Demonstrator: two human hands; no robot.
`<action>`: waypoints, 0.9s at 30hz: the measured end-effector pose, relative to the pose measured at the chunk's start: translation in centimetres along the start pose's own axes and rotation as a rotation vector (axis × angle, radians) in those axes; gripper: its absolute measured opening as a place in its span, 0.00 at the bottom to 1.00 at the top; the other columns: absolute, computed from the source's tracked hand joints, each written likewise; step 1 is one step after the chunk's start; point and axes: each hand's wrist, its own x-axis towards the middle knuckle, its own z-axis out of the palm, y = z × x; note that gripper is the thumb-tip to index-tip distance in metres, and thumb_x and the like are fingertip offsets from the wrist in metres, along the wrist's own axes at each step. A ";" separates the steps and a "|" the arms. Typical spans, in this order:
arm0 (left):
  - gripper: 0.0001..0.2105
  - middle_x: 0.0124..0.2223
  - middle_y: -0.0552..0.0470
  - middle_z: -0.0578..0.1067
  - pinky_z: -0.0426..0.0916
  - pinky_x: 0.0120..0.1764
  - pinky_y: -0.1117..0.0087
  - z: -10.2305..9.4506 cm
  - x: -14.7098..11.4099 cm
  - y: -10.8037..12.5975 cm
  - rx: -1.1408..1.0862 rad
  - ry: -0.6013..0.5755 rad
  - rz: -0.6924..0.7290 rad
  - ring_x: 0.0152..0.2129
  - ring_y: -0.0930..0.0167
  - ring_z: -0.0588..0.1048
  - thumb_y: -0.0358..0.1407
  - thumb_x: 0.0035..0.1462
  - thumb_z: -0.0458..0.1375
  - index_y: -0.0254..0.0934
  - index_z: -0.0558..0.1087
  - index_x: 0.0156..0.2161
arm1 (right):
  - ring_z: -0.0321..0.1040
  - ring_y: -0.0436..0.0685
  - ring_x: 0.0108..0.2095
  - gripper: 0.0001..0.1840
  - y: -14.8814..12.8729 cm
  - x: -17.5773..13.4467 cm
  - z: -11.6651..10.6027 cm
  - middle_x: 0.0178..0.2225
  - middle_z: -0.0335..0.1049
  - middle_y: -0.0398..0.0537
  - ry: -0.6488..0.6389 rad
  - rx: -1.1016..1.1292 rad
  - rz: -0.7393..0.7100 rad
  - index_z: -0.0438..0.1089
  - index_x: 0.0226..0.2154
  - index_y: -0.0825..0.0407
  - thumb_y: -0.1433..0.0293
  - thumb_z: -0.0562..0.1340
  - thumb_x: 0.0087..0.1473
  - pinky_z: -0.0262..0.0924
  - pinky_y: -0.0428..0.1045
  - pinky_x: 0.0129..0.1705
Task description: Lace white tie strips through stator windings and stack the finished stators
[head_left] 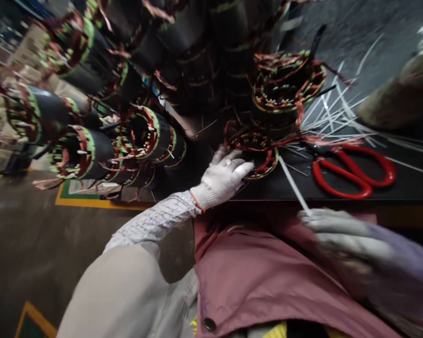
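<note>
My left hand (223,178), in a white knit glove, lies on the near left rim of a motor stator (262,143) with copper windings. Its fingers are spread and the tips reach over the opening. Pinched in my gloved right hand (345,234) is the end of a white lacing cord (294,185). The cord runs taut, up and left to the right edge of the stator. My right hand is partly blurred, in front of the bench edge. Red-handled scissors (352,171) lie right of the stator, their blades hidden under copper leads.
Several stators (98,150) are stacked on their sides at the left, with more piled behind. Another stator (289,89) stands just beyond the one under my hand. Loose white cords (338,112) lie scattered at right, beside a blurred, beige rounded object (398,94). The dark bench (289,190) ends near my body.
</note>
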 end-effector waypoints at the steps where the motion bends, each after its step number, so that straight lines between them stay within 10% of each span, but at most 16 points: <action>1: 0.22 0.53 0.43 0.77 0.52 0.66 0.46 0.4 0.1 -0.3 -0.023 -0.001 0.016 0.59 0.59 0.69 0.36 0.57 0.64 0.37 0.71 0.56 | 0.74 0.52 0.47 0.08 -0.5 -0.1 0.5 0.45 0.77 0.46 -0.024 0.016 -0.063 0.74 0.42 0.44 0.67 0.60 0.62 0.71 0.44 0.49; 7: 0.23 0.54 0.45 0.77 0.58 0.65 0.55 0.2 1.2 0.3 -0.089 -0.008 -0.025 0.55 0.63 0.73 0.38 0.57 0.64 0.38 0.71 0.57 | 0.75 0.55 0.47 0.19 -1.6 -0.7 4.2 0.45 0.77 0.46 0.046 0.095 -0.067 0.71 0.49 0.44 0.77 0.60 0.58 0.73 0.46 0.50; 27: 0.27 0.55 0.46 0.76 0.58 0.65 0.59 0.4 1.0 0.7 -0.092 -0.005 -0.074 0.54 0.65 0.74 0.36 0.59 0.62 0.38 0.63 0.63 | 0.76 0.55 0.45 0.18 -1.4 2.1 5.1 0.44 0.78 0.45 0.202 0.265 -0.009 0.74 0.44 0.46 0.80 0.63 0.54 0.74 0.46 0.47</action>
